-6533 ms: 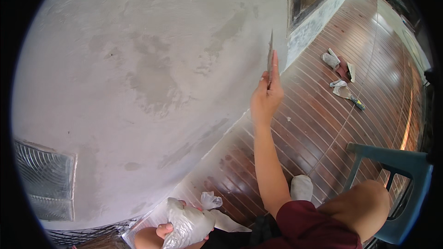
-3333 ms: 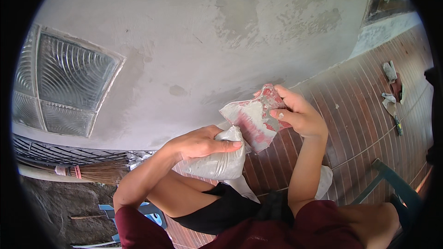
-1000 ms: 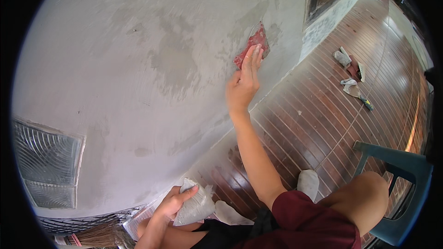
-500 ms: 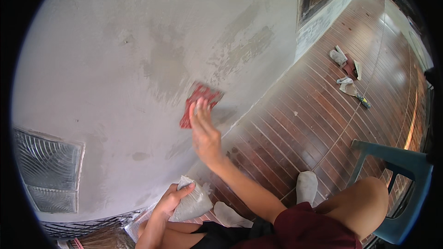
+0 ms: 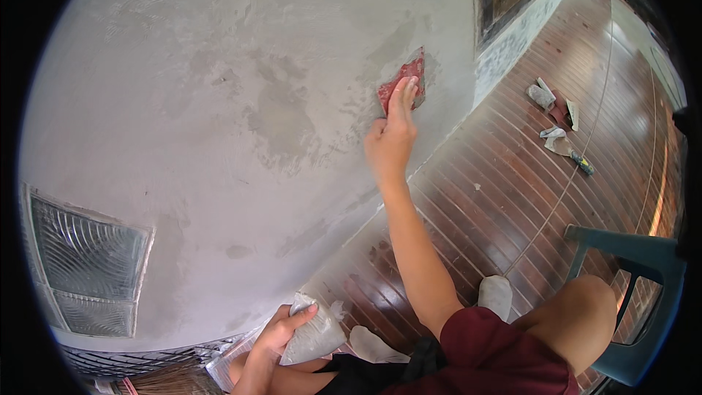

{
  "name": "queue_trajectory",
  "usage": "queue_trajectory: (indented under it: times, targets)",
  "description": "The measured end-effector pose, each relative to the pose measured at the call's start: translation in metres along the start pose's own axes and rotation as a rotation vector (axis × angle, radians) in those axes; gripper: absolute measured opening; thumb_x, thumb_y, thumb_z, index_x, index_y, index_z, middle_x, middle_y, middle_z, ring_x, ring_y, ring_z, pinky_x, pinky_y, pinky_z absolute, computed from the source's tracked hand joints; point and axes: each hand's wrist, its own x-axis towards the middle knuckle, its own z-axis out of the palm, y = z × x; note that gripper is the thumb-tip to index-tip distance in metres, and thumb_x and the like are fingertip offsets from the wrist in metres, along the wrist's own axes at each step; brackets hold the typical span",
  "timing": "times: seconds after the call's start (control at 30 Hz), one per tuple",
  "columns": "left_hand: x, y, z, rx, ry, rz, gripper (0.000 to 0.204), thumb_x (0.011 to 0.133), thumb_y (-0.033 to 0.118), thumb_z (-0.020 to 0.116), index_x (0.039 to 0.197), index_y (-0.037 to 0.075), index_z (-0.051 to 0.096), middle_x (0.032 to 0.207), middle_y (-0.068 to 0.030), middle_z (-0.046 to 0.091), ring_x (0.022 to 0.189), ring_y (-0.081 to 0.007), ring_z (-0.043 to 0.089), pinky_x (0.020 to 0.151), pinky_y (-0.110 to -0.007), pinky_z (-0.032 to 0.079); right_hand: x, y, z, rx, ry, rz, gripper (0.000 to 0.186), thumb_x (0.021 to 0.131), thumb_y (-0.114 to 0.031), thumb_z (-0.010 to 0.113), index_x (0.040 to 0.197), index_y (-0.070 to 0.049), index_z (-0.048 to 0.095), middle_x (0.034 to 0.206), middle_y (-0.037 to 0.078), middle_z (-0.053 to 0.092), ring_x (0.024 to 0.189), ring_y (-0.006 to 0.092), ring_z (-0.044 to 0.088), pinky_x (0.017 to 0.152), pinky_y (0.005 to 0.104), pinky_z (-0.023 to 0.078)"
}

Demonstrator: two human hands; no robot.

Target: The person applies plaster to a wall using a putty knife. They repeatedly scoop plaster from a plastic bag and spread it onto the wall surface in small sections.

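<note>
Patchy wall point(image 5: 208, 139), pale bag point(image 5: 318, 340), red sheet point(image 5: 399, 89): what might slip

Wall: 8 round to 12 o'clock, darker patches point(image 5: 284, 121) showing. Uneven pressure or a tipped edge could leave ridges. Tiled floor point(image 5: 468, 227) at 3 o'clock: any droppings could get trodden by the socked foot point(image 5: 496, 297) between 4 and 5.

Bag: 6 o'clock, low by the wall's foot. Left hand point(image 5: 281, 330) clamped round it, thumb across the top. Slack grip could let it slump; too hard a squeeze might push contents out. Mouth can't be made out.

Red sheet: 1 o'clock, seemingly against the wall. Right hand point(image 5: 393, 132) holds it, fingers close together over its back; thumb's hold partly hidden. Bendy, I judge; a buckle or a dug-in corner could score the surface.

Against half a second ago: view nudged slightly; bag much as it was, in the left hand. Right hand and sheet, then near the dial's centre, now up at 1 o'clock.
</note>
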Motion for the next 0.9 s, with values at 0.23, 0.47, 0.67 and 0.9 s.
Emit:
queue_trajectory:
  times: [0.23,0.47,0.67,0.9]
  targets:
    - [0.012,-0.019,-0.022,0.061,0.159,0.027,0.058,0.083,0.036,0.075,0.115,-0.009,0.056,0.103,-0.0134,0.065,0.096,-0.0201,0.063,0.080,-0.031,0.050,-0.065,-0.023,0.015,0.044,-0.116,-0.064,0.081,0.073,0.019,0.042,0.149,0.006,0.018,0.152,0.033,0.019,0.141,0.0467,0.018,0.114,0.0442,0.031]
    - [0.000,-0.028,-0.038,0.002,0.165,0.024,0.068,0.082,0.027,0.078,0.123,-0.015,0.043,0.111,-0.0221,0.061,0.100,-0.0264,0.062,0.085,-0.035,0.050,-0.169,-0.053,0.004,0.184,-0.361,-0.132,0.070,0.075,0.019,0.043,0.143,0.009,0.033,0.150,0.032,0.027,0.138,0.0472,0.027,0.112,0.0485,0.033]
    - [-0.020,-0.035,-0.040,0.004,0.158,0.106,0.070,0.080,0.026,0.079,0.123,-0.016,0.043,0.110,-0.0227,0.060,0.099,-0.0275,0.062,0.085,-0.037,0.049,-0.170,-0.084,-0.064,0.270,-0.148,0.221,0.068,0.074,0.018,0.041,0.141,0.008,0.040,0.144,0.026,0.043,0.132,0.0384,0.046,0.105,0.0382,0.043]
    - [-0.020,-0.043,-0.042,-0.035,0.128,0.094,0.068,0.081,0.026,0.078,0.123,-0.015,0.045,0.107,-0.0226,0.061,0.098,-0.0271,0.062,0.084,-0.036,0.049,-0.003,0.005,-0.016,0.102,0.227,-0.009,0.072,0.074,0.019,0.040,0.144,0.004,0.037,0.147,0.026,0.037,0.134,0.0393,0.040,0.108,0.0413,0.041]
